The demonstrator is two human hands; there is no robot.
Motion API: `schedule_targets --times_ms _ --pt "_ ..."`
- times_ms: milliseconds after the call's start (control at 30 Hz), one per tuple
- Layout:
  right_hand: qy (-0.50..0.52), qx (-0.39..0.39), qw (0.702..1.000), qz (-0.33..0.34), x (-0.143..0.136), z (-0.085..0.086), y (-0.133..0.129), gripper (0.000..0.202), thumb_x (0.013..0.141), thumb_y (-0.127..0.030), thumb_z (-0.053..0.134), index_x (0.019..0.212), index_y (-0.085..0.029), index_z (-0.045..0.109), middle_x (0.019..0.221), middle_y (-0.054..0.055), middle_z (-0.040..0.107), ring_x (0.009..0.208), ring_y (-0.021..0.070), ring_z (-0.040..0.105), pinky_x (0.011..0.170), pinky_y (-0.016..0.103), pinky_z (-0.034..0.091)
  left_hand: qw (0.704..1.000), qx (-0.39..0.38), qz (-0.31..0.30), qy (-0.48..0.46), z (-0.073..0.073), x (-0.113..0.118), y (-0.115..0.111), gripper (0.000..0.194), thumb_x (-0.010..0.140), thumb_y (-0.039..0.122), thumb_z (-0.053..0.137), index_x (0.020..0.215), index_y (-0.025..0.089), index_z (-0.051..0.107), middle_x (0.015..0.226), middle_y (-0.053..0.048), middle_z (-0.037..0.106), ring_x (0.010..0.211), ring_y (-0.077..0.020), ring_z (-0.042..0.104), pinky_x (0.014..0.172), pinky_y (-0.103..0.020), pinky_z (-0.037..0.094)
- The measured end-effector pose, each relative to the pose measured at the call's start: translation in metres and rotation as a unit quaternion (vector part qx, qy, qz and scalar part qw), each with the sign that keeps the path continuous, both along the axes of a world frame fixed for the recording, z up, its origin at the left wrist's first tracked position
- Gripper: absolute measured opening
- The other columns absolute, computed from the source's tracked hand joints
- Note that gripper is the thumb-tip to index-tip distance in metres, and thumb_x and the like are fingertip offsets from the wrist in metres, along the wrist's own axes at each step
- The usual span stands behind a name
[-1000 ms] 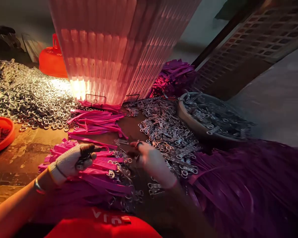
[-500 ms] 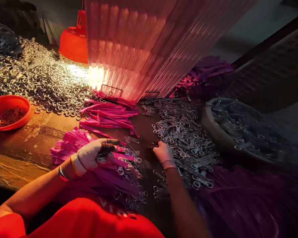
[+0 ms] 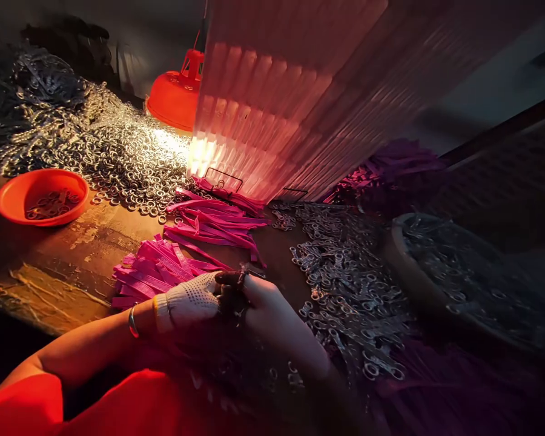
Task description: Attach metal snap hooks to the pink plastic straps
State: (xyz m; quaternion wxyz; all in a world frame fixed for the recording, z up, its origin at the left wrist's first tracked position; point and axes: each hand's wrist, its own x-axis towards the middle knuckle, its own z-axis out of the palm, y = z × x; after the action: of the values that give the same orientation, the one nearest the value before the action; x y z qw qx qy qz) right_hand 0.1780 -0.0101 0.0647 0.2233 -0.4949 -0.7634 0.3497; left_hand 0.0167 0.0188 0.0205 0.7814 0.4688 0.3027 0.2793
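Observation:
My left hand (image 3: pixel 200 298), in a white dotted glove with dark fingertips, meets my right hand (image 3: pixel 267 303) above the near part of the table. The fingers of both hands are closed together around a small dark metal piece, partly hidden between them. Beside and behind the left hand lies a fanned bundle of magenta straps (image 3: pixel 154 266). To the right of my bare right hand spreads a pile of metal pieces with ringed ends (image 3: pixel 345 272). More magenta straps (image 3: pixel 218 221) lie behind the hands.
An orange bowl (image 3: pixel 13 203) with a few metal pieces stands at left. Behind it is a large heap of metal rings (image 3: pixel 113 151) under a red lamp (image 3: pixel 172 100). A ribbed translucent sheet (image 3: pixel 272 109) rises at the back; a wide basin (image 3: pixel 399 254) stands right.
My right hand has moved left from the metal pile to my left hand, and the two now touch. The left hand's fingers have closed. The view has shifted.

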Motion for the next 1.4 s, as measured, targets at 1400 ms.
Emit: schedule_targets --times_ms 1400 --pt "0.041 0.115 0.974 -0.189 -0.019 -0.024 -0.024 0.035 0.087 -0.021 0.054 0.12 -0.024 0.065 0.097 0.004 0.073 0.082 0.0187 0.067 0.07 0.029 0.053 0.995 -0.074 0.062 -0.003 -0.002 -0.025 -0.019 0.024 0.079 0.039 0.064 0.079 0.017 0.055 0.054 0.004 0.052 0.04 -0.0062 0.039 0.037 -0.019 0.027"
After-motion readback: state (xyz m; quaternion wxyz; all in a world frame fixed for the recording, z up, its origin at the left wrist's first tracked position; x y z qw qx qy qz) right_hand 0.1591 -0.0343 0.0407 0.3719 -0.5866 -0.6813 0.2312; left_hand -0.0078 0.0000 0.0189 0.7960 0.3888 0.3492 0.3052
